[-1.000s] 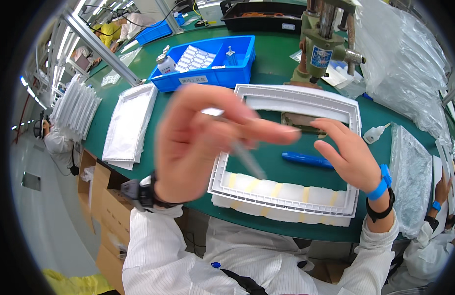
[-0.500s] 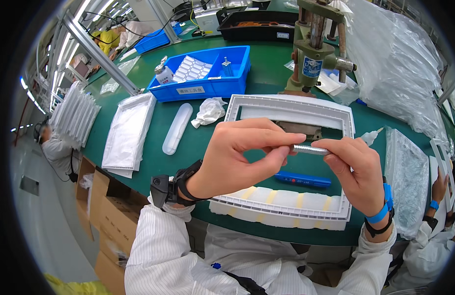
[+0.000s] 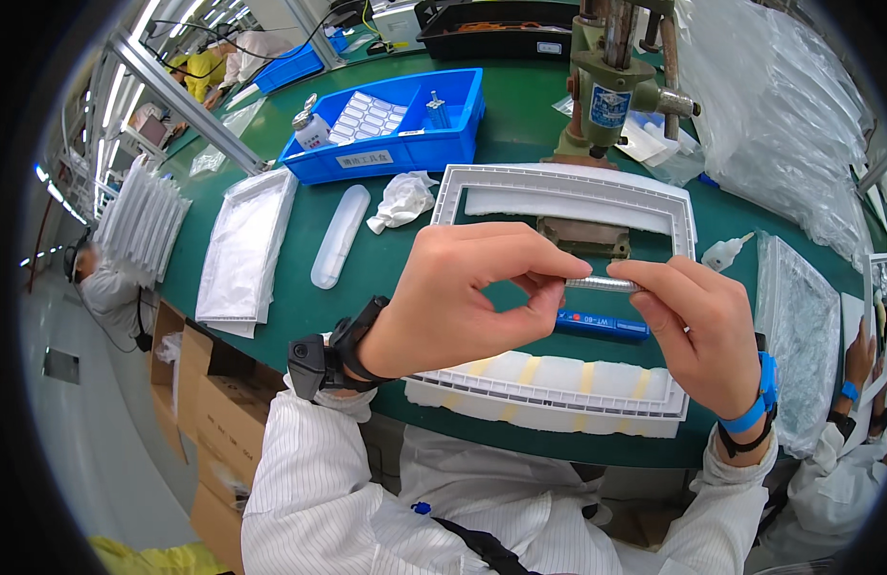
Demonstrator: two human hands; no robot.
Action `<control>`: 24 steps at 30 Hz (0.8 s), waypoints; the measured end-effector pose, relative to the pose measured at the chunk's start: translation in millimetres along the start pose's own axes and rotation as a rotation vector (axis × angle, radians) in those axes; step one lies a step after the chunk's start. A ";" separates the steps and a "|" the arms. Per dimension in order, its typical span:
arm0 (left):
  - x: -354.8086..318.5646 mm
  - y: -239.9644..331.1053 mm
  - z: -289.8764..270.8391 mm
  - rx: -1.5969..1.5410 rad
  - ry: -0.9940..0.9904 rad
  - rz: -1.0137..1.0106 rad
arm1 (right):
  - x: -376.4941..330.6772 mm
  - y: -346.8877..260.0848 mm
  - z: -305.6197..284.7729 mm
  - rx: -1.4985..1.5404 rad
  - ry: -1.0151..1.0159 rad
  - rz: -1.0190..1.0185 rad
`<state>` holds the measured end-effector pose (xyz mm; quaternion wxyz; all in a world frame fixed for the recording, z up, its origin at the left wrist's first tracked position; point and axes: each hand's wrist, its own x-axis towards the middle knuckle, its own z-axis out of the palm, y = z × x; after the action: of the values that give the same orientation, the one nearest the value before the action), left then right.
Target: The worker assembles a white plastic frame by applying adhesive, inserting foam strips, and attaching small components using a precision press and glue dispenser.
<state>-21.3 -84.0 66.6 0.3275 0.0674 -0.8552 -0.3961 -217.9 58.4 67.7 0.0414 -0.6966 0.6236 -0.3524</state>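
Observation:
A short silver ribbed metal rod [image 3: 602,284], like a stack of thin discs, is held level over the bench. My left hand [image 3: 467,297] pinches its left end between thumb and fingers. The other end sits between the thumb and index finger of my right hand [image 3: 697,331]. Below both hands lies a white rectangular plastic frame [image 3: 688,218], its near side resting on white foam [image 3: 558,422] with yellowish stripes. Inside the frame opening is a blue pen-shaped tool [image 3: 604,324], partly hidden by my left hand.
Beyond the frame stands a green hand press [image 3: 606,96]. A blue divided tray [image 3: 381,165], a crumpled tissue [image 3: 403,199] and a long clear case [image 3: 340,238] are to the left. At right lie a dropper bottle [image 3: 726,252], a bagged panel [image 3: 796,335] and a co-worker's hand [image 3: 857,359].
The bench and frame sit slightly higher in the picture. Both hands keep their hold on the rod; my right hand appears a little lower and further right.

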 end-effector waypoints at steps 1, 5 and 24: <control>0.1 0.0 -0.1 0.008 0.003 0.005 | -0.3 -0.1 -0.1 0.005 -0.008 0.011; -0.2 -0.8 5.2 -0.002 0.000 -0.009 | -1.9 -3.0 0.6 0.007 -0.009 0.011; -26.3 24.4 19.9 -0.154 0.003 0.094 | -17.7 -25.1 19.0 0.151 0.036 -0.325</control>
<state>-9.5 -45.0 61.5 0.3514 0.0024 -0.8239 -0.4446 -186.0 72.6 58.2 0.0247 -0.7766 0.4752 -0.4128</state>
